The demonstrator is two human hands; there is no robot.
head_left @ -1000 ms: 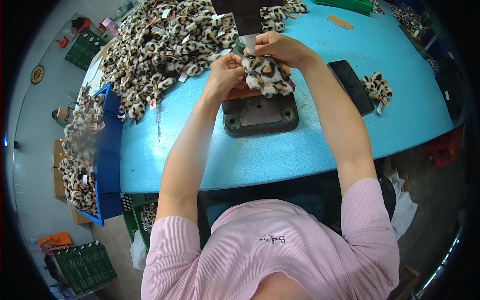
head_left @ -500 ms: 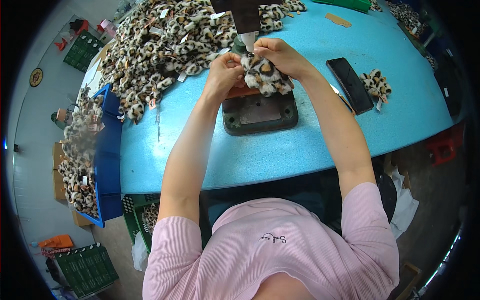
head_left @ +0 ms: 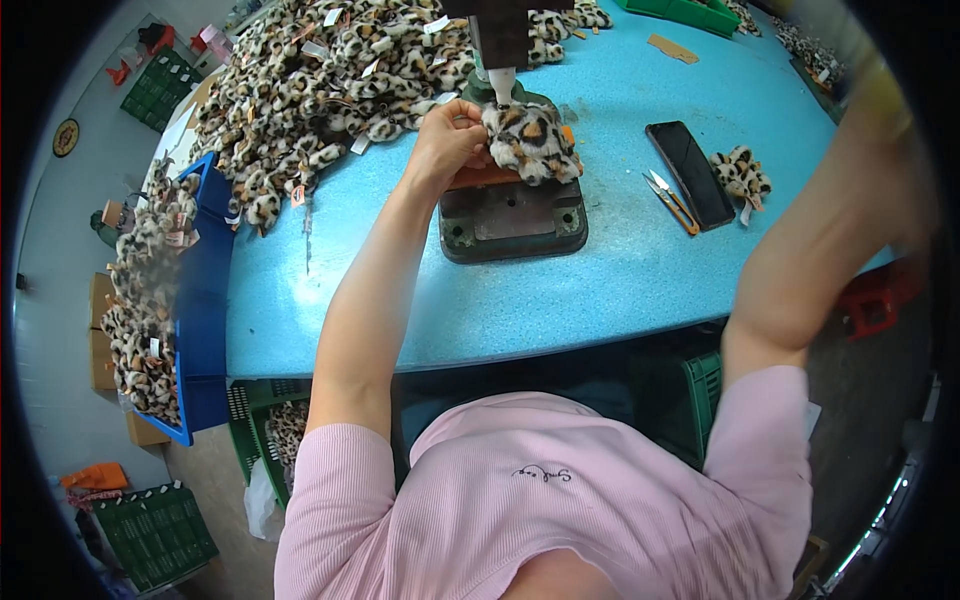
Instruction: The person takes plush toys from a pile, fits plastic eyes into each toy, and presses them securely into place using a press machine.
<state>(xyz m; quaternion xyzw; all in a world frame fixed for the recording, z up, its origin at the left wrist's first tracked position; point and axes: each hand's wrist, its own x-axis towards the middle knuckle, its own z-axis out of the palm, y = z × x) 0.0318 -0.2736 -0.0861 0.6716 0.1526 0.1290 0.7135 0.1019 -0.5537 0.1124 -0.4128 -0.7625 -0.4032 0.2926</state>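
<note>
A leopard-print plush piece lies on the base of a dark bench press, right beneath its white tip. The tip meets or nearly meets the fur. My left hand is closed at the plush's left side, fingertips pinching its edge. Raised at the far right, my right hand is smeared by motion and partly lost at the dark picture rim. Its fingers cannot be made out, nor whether it touches anything.
A large heap of leopard plush pieces covers the table's far left. A blue bin of similar pieces stands beside it. Right of the press lie yellow-handled snips, a black phone and another plush piece.
My right hand has let go of the plush and swung far up to the right. The left hand stays at the plush. The snips now show fully.
</note>
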